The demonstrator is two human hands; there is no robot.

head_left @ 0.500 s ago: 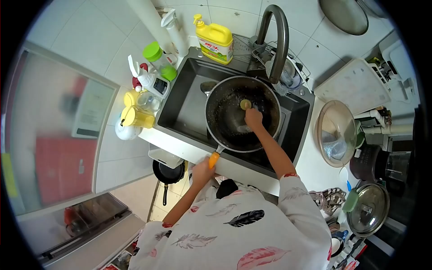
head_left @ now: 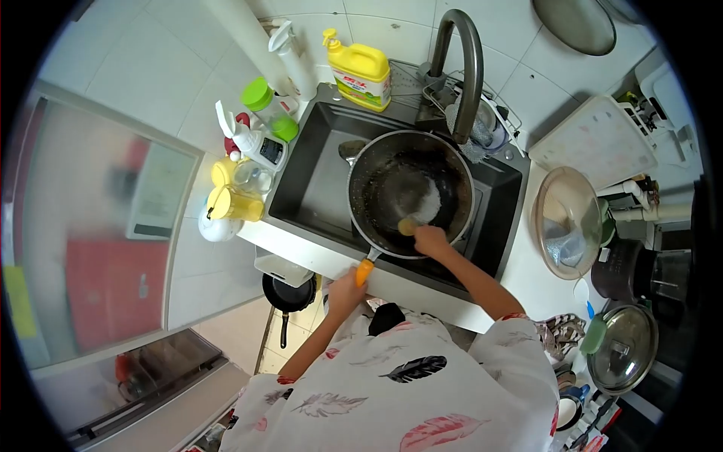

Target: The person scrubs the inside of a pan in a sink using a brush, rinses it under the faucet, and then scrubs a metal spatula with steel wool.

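Nearest the body, the left hand (head_left: 346, 292) has its grip closed round the orange handle (head_left: 364, 272), by the front strip of the white worktop (head_left: 316, 258). Just beyond, the right hand (head_left: 432, 242) closes its grip on a small, round, yellowish scrubber (head_left: 407, 227), low by the near inner wall of the dark pan (head_left: 385, 162); the curl of the fingers is partly hidden. The pan sits at the dark sink (head_left: 305, 177), pale suds (head_left: 429, 200) inside; whether its base meets the sink floor I cannot tell.

Rubbing well seems to call for a firm left hold, so the pan does not swivel, and a scrubber pressed flat along the curve, drawing the suds with it.

The near rim overlaps the sink's front edge; knuckles could knock it on a low stroke. Open room lies left in the sink, past a metal utensil (head_left: 350, 149) just beside the rim. Farther off, the arched tap (head_left: 472, 75) ends near the far-right rim, leaving less room there; the yellow bottle (head_left: 361, 79) stands behind, apart from the pan.
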